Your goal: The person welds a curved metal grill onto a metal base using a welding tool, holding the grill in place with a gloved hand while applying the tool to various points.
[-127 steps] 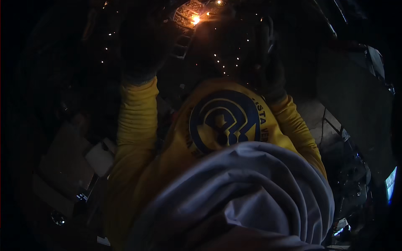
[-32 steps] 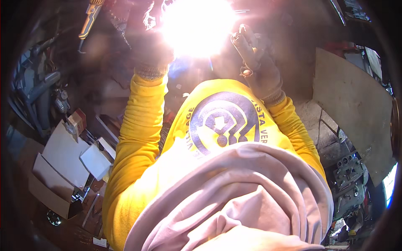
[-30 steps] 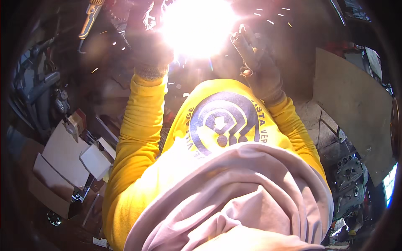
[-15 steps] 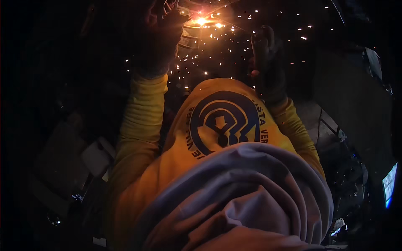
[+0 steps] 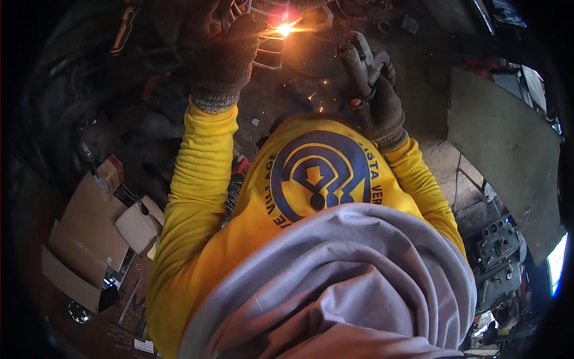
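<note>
My left hand (image 5: 222, 63), in a dark knit work glove with a grey cuff, reaches to the top of the view. Its fingers close on a frame of curved metal rods (image 5: 269, 66), partly hidden by the glove. On the frame's right side burns a bright orange weld spot (image 5: 286, 29), throwing glare over the metal around it. To the right, my gloved right hand (image 5: 387, 116) is wrapped round a welding electrode holder (image 5: 354, 67), its worn, dark head pointing up and away. The electrode itself cannot be made out against the dark background.
A cutter-like tool with an orange handle (image 5: 124, 27) lies at upper left. Open cardboard boxes (image 5: 89, 230) stand at left. At right are a large metal sheet (image 5: 505, 143) and a grey-green machine with knobs (image 5: 499, 257). Small scraps (image 5: 410, 24) lie at the upper right.
The picture is brighter, and the shower of sparks has thinned to a few. The electrode holder in my right hand has tipped slightly left; my left hand stays at the metal-rod frame.
</note>
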Motion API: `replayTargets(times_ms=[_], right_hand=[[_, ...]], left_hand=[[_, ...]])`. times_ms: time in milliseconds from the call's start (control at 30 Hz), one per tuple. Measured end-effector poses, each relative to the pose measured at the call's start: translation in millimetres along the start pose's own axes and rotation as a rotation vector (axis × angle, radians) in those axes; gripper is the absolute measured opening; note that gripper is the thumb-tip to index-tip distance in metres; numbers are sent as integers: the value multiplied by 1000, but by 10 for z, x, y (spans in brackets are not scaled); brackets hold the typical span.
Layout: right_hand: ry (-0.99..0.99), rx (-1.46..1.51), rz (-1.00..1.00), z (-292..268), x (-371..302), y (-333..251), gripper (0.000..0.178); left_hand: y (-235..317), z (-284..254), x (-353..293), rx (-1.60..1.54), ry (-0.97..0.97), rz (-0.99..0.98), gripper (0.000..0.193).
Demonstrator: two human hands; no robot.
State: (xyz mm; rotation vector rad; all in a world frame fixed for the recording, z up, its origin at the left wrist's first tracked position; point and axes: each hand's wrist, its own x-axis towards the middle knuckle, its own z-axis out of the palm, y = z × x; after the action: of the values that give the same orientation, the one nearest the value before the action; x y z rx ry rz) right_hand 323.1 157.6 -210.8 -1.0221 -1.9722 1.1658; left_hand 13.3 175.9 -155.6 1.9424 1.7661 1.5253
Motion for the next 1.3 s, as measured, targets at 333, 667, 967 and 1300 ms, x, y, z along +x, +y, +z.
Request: replayTargets(times_ms=[333, 667, 967, 1300], right_hand=[[-28, -36, 166, 3, -9, -60, 58], [-57, 393, 15, 80, 185, -161, 41], [-69, 630, 101, 146, 138, -20, 36], [-201, 103, 3, -33, -23, 487, 43]], left_hand=[[42, 24, 21, -365, -86, -113, 52], [85, -101, 30, 57, -75, 10, 50], [159, -126, 45, 100, 12, -39, 52], [277, -214, 32, 255, -62, -48, 55]])
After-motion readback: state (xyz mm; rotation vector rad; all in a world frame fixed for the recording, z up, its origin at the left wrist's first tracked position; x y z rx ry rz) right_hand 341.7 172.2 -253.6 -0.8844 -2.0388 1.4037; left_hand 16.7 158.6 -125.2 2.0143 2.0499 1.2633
